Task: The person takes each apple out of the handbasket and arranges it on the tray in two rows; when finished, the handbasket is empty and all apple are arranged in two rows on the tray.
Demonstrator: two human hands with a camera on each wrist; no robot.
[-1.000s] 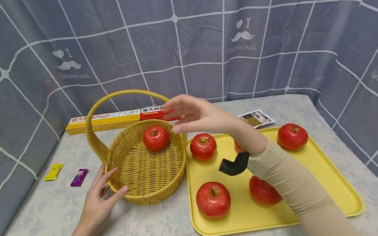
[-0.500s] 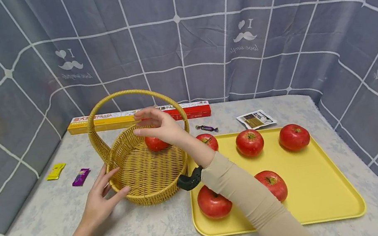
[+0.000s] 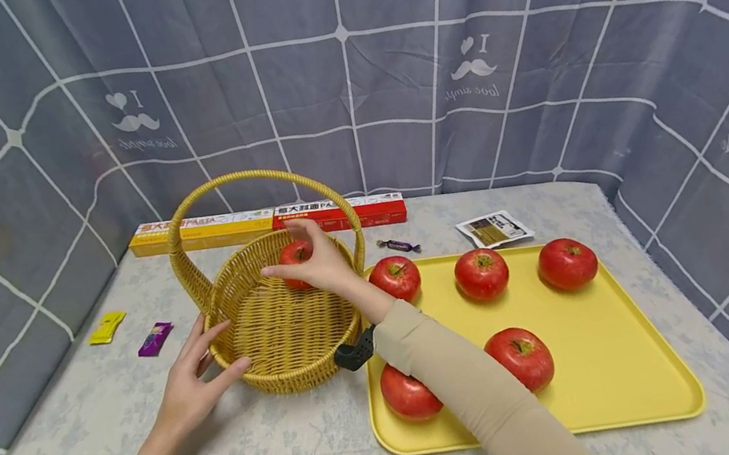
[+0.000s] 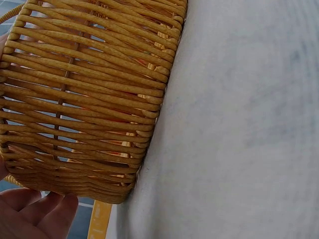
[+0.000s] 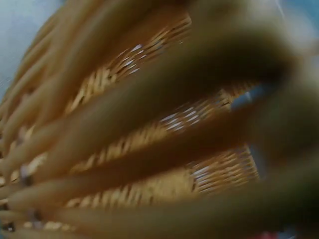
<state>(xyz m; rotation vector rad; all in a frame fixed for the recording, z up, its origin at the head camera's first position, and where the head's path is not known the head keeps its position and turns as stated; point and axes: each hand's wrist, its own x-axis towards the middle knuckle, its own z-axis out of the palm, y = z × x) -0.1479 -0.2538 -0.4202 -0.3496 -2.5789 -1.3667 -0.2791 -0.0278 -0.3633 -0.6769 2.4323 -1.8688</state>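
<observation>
Apple [image 3: 294,256] sits at the far side of the wicker basket [image 3: 285,359], centre-left of the head view; right hand [image 3: 315,262] is on it, fingers curled around its near side, looks like a pinch on the fruit; left hand [image 3: 195,375] rests against the basket's near-left rim, fingers relaxed and spread, gripping nothing; progress as I read it: one apple in the basket, five apples left on the yellow tray [image 3: 626,384] at centre-right; nearest one [image 3: 394,277] sits just beside the basket. Versus the earliest frame: right hand was up beside the handle, clear of the apple; it has since dropped into the basket onto it; left hand and basket unchanged; right wrist view is only blurred weave.
</observation>
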